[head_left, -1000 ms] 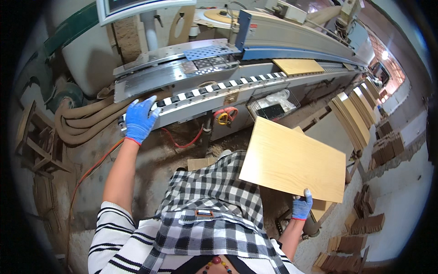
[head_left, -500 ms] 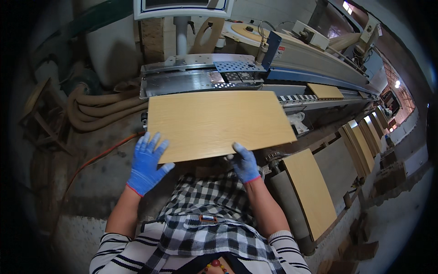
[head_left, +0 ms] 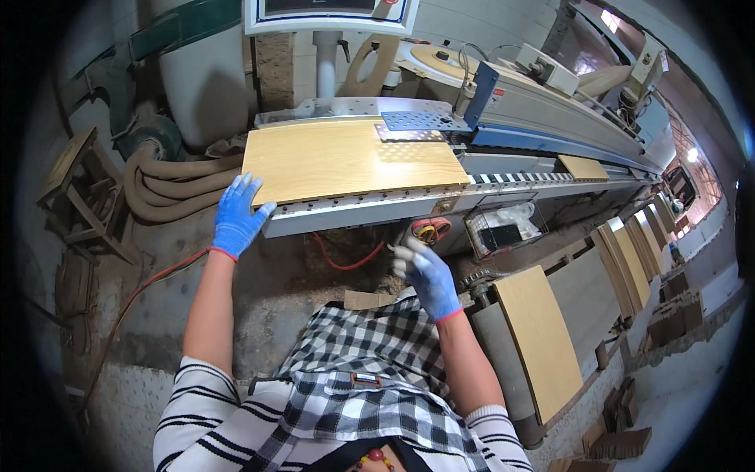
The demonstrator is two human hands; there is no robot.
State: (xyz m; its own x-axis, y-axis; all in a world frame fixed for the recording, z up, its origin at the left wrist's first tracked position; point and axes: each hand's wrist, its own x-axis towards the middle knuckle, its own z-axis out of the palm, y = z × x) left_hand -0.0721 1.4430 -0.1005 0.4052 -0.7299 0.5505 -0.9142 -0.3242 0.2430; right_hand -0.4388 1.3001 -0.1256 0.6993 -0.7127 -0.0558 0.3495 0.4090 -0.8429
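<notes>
A light wood-grain panel (head_left: 346, 160) lies flat on the infeed table of a long edge-working machine (head_left: 543, 118) in the upper middle of the frame, its far right corner tucked under a blue perforated plate (head_left: 425, 120). The left hand (head_left: 236, 214), in a blue glove, rests with fingers spread at the panel's near left corner. The right hand (head_left: 429, 275), also gloved, hangs free below the table edge with fingers loosely spread, touching nothing. A smaller panel (head_left: 583, 167) sits farther along the belt at right. Tan hoses (head_left: 169, 187) coil at left; another panel (head_left: 543, 338) lies at lower right.
</notes>
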